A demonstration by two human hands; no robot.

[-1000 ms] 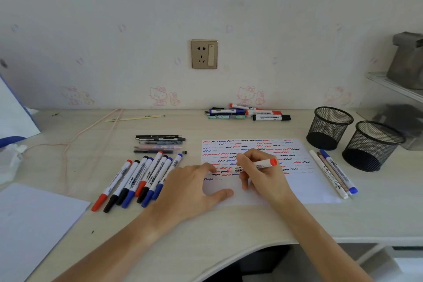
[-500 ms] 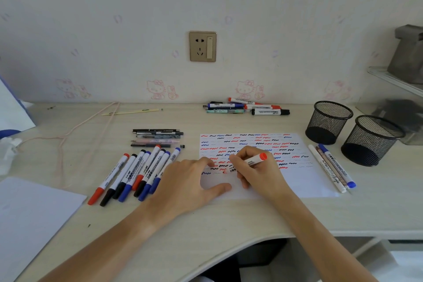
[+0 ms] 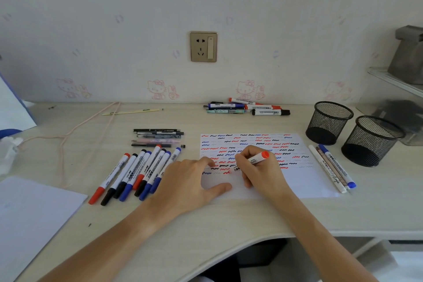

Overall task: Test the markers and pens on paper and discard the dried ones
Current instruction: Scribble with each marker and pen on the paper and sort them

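Observation:
My right hand (image 3: 258,171) grips a red-ended white marker (image 3: 257,159), its tip down on the white test paper (image 3: 297,181) beside a fresh red squiggle. Rows of red, blue and black squiggles cover the sheet's upper part. My left hand (image 3: 190,181) lies flat with spread fingers on the paper's left edge. Several capped markers (image 3: 137,174) lie in a row left of that hand. Several thin pens (image 3: 158,137) lie stacked behind them.
Two black mesh cups (image 3: 329,121) (image 3: 370,139) stand at the right, with three pens (image 3: 332,167) lying before them. More markers (image 3: 247,107) sit by the wall. A white sheet (image 3: 29,217) lies front left, a pink cord (image 3: 68,135) crosses the desk.
My right hand has drawn the marker tip leftward and down along the lowest row, leaving a red mark. The left hand stays on the paper. The camera view has shifted slightly.

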